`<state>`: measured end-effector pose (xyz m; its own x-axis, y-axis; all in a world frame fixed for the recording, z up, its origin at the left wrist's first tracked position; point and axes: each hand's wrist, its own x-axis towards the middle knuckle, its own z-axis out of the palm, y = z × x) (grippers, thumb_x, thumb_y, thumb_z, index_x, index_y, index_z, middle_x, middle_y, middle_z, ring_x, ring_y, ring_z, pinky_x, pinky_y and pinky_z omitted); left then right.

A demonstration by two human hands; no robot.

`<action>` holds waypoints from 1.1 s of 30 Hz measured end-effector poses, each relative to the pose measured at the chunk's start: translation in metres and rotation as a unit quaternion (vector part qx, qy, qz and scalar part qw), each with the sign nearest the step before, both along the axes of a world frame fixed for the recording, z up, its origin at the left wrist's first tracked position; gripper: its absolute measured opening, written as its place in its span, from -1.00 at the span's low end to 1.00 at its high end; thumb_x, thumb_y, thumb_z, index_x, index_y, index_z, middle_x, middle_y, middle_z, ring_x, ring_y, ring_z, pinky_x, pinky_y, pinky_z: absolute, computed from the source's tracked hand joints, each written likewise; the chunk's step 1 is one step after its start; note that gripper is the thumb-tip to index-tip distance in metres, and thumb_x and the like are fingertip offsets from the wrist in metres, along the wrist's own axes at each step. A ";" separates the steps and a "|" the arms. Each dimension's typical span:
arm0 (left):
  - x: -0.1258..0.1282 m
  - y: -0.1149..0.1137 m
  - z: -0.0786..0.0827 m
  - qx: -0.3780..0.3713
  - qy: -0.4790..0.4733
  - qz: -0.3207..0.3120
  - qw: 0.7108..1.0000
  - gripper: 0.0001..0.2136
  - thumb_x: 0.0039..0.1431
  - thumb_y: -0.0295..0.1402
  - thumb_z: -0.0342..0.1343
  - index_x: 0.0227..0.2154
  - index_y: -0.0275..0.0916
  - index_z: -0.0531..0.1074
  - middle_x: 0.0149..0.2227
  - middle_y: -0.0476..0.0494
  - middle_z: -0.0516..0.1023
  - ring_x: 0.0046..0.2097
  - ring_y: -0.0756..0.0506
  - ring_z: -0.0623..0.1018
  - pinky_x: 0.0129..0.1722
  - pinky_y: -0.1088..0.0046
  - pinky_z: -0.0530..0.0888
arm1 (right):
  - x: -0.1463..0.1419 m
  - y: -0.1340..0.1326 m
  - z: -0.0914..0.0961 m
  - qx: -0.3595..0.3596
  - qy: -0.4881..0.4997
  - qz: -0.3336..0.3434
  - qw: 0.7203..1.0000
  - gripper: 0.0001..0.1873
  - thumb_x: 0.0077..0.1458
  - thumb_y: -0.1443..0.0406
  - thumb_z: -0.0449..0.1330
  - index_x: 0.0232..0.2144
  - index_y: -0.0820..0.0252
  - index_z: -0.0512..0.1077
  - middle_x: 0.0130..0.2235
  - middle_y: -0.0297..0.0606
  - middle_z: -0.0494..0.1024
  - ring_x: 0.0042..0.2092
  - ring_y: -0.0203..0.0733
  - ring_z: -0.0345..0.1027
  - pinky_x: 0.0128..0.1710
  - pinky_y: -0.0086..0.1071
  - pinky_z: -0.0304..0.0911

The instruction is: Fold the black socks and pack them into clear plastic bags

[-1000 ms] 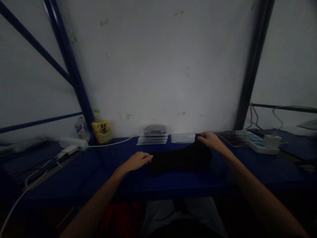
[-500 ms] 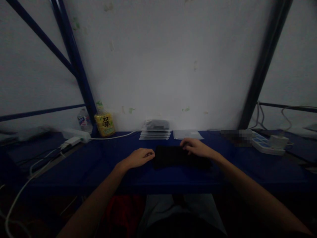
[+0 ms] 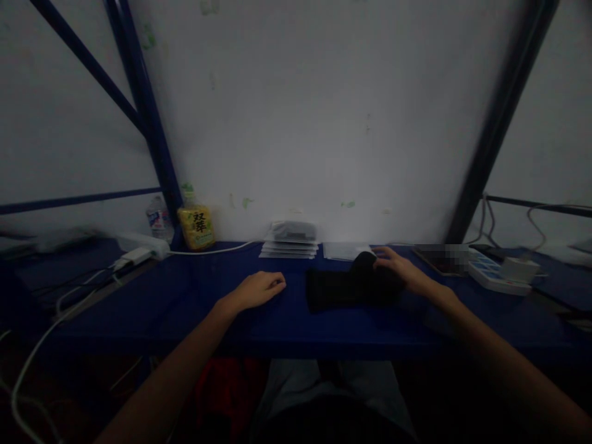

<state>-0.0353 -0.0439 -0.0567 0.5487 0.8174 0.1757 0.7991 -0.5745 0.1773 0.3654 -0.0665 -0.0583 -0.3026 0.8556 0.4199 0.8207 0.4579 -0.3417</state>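
- One black cloth [image 3: 333, 291] on the blue worktop [image 3: 185, 290], right end rolled up, rest lying flat
- Left grip [image 3: 256, 291]: loose and empty, just beside it
- Right grip [image 3: 398, 271]: curled over the roll, can't tell if pinching

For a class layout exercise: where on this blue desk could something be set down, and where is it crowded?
Free: the blue desktop between the white power strip and the left hand, and the band in front of the black cloth. Crowded: back right, where the right hand, phone and socket strip sit.
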 end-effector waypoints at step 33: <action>0.097 0.022 0.010 -0.022 0.088 -0.128 0.988 -0.73 0.18 -0.28 0.04 -0.06 -0.09 0.39 -0.09 -0.09 0.55 -0.11 -0.15 0.53 -0.21 0.46 0.40 | -0.029 0.011 -0.027 0.089 -0.173 0.259 0.946 -0.39 0.07 0.50 0.06 0.17 0.06 0.25 0.24 -0.13 0.22 0.25 -0.08 0.07 0.19 -0.10 0.10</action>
<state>0.0619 -0.0223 -0.0470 0.7576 0.6522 0.0272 0.6488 -0.7569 0.0784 0.3362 -0.0554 -0.0856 -0.8076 0.4806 0.3419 0.5194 0.8541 0.0261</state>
